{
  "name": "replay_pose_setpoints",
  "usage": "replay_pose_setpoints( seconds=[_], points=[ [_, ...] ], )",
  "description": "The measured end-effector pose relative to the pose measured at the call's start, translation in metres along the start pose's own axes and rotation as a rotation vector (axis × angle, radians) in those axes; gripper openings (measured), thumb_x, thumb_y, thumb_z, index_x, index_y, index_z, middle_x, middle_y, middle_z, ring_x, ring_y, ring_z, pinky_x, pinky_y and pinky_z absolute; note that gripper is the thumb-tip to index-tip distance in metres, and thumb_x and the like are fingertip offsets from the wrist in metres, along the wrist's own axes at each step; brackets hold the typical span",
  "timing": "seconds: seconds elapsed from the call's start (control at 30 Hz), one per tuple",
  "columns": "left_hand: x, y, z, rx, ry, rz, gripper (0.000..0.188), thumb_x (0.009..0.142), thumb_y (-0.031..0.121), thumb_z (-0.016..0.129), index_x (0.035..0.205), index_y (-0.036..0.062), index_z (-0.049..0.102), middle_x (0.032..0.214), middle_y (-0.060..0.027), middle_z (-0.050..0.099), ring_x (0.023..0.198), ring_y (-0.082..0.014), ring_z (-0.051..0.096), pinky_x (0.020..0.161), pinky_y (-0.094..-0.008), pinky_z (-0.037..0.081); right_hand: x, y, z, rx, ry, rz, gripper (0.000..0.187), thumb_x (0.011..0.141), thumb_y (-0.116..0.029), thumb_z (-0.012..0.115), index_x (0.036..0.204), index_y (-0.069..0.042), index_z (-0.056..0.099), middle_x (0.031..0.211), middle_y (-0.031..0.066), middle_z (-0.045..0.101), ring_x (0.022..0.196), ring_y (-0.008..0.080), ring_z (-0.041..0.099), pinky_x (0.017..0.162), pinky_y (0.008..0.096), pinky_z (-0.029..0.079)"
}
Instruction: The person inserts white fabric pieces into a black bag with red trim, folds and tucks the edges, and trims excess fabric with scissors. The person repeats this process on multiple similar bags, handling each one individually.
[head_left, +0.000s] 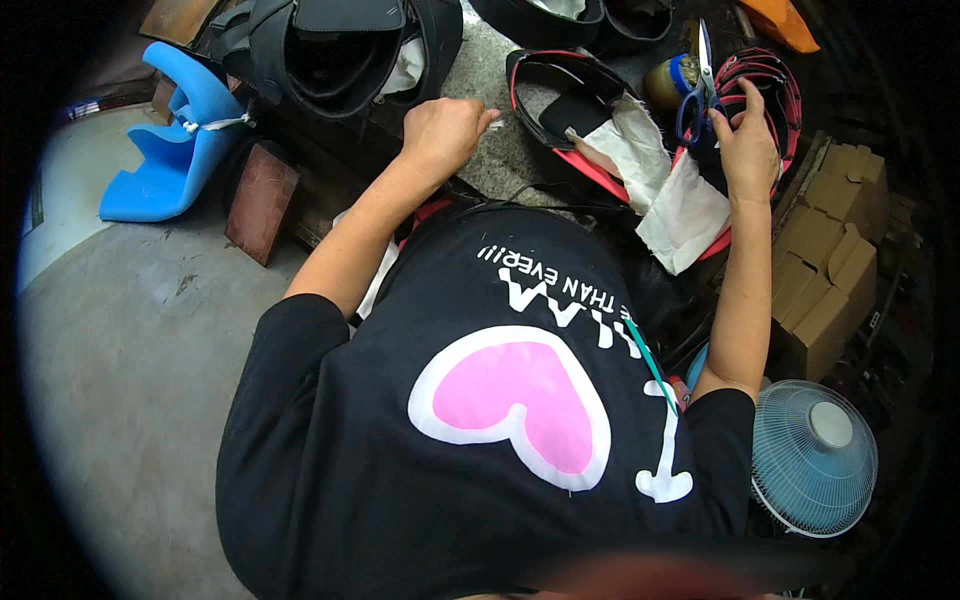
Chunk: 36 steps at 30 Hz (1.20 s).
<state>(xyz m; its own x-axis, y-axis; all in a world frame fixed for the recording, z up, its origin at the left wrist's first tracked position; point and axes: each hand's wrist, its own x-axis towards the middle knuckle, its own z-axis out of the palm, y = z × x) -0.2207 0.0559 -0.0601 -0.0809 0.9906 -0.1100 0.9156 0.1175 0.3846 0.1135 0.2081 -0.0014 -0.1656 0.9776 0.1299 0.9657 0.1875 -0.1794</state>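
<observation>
My left hand [443, 137] is closed over a grey stone-like work surface [492, 160], thumb and fingers pinched on a small whitish bit I cannot make out. On the right, my right hand [750, 150] has its thumb and index finger apart. Its thumb tip is at the dark blue handles of a pair of scissors [704, 75], whose blades point away from me. Below the scissors lie pieces of white cloth [683, 215], beside a black curved piece with red edging [522, 95]. Several nested red-edged black strips [785, 85] stand just beyond my right hand.
Black bags or pouches [340, 60] sit at the far left and top. A jar with a blue lid [665, 82] stands by the scissors. A blue foam-like piece [180, 140] is tied at left. Cardboard boxes [825, 265] and a fan [815, 455] are at right.
</observation>
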Motion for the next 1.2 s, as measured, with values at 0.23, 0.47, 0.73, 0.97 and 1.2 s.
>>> replay_pose_setpoints(
  seconds=[0.23, 0.47, 0.73, 0.97, 1.2],
  points=[
    [0.008, -0.003, 0.013, -0.49, 0.126, 0.016, 0.046, 0.089, 0.019, 0.064, 0.129, 0.0063, 0.045, 0.091, -0.0199, 0.067, 0.071, -0.0332, 0.069, 0.061, -0.0407, 0.056, -0.023, -0.03, -0.005, 0.415, 0.248, -0.333, 0.061, 0.084, -0.022, 0.072, 0.139, -0.022, 0.047, 0.07, 0.0015, 0.063, 0.062, 0.0195, 0.062, 0.058, 0.0342, 0.051],
    [0.046, 0.022, 0.05, -1.346, -0.09, -0.178, 0.065, 0.089, 0.006, 0.062, 0.144, 0.0033, 0.027, 0.104, -0.0204, 0.062, 0.08, -0.0225, 0.068, 0.057, -0.0292, 0.058, -0.078, -0.081, 0.073, 0.923, -0.497, -0.115, 0.096, 0.076, -0.032, 0.081, 0.151, -0.019, 0.023, 0.108, 0.0205, 0.069, 0.101, 0.0313, 0.068, 0.087, 0.0359, 0.052],
    [0.042, 0.018, 0.047, -0.582, 0.497, 0.194, 0.049, 0.084, 0.0, 0.061, 0.131, 0.0059, 0.047, 0.107, -0.02, 0.062, 0.093, -0.0347, 0.063, 0.083, -0.04, 0.051, -0.1, -0.083, 0.089, 0.798, -0.37, -0.305, 0.098, 0.075, -0.008, 0.078, 0.153, -0.016, 0.019, 0.128, 0.0241, 0.057, 0.119, 0.0308, 0.059, 0.099, 0.0366, 0.047],
    [0.004, -0.011, 0.012, -0.31, 0.232, 0.662, 0.009, 0.07, -0.001, 0.061, 0.074, 0.0051, 0.057, 0.071, -0.005, 0.057, 0.068, -0.0266, 0.059, 0.062, -0.0383, 0.049, -0.104, -0.073, 0.117, 0.617, -0.403, -0.512, 0.064, 0.085, -0.011, 0.064, 0.144, -0.006, 0.039, 0.134, 0.0177, 0.053, 0.129, 0.0298, 0.048, 0.109, 0.0364, 0.034],
    [-0.007, -0.021, 0.01, -0.051, -0.03, 0.588, 0.007, 0.075, 0.01, 0.064, 0.08, 0.0047, 0.063, 0.079, -0.0106, 0.059, 0.084, -0.0322, 0.059, 0.071, -0.0413, 0.049, -0.076, -0.062, 0.121, 0.91, -0.612, -0.246, 0.046, 0.091, -0.01, 0.05, 0.136, -0.003, 0.047, 0.124, 0.0138, 0.062, 0.116, 0.0243, 0.058, 0.103, 0.0321, 0.04]
  ],
)
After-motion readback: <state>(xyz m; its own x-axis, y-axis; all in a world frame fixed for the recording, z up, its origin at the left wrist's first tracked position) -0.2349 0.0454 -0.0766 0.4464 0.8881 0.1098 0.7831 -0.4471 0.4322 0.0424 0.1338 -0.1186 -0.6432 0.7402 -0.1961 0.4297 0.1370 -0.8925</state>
